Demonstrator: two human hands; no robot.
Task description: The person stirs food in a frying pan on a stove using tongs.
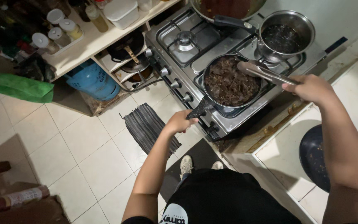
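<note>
The frying pan sits on the near right burner of a steel gas stove, its rim close to the stove's near edge and its dark speckled handle jutting out past that edge over the floor. The left hand is closed around the end of this handle, just below the row of knobs. The pan is full of dark sliced meat. The right hand grips the near end of metal tongs, fingers wrapped shut on them; the tongs reach left over the pan's right rim, tips at the far right part of the meat. Just beyond, almost touching the pan's far rim, stands a steel saucepan with dark liquid, and a larger pan sits at the far edge, leaving little room on that side. The far left burner is bare. To the right a white tiled counter holds a dark bowl under the right forearm. Left of the stove are open tile floor, a striped mat, a blue gas cylinder and a shelf of jars
</note>
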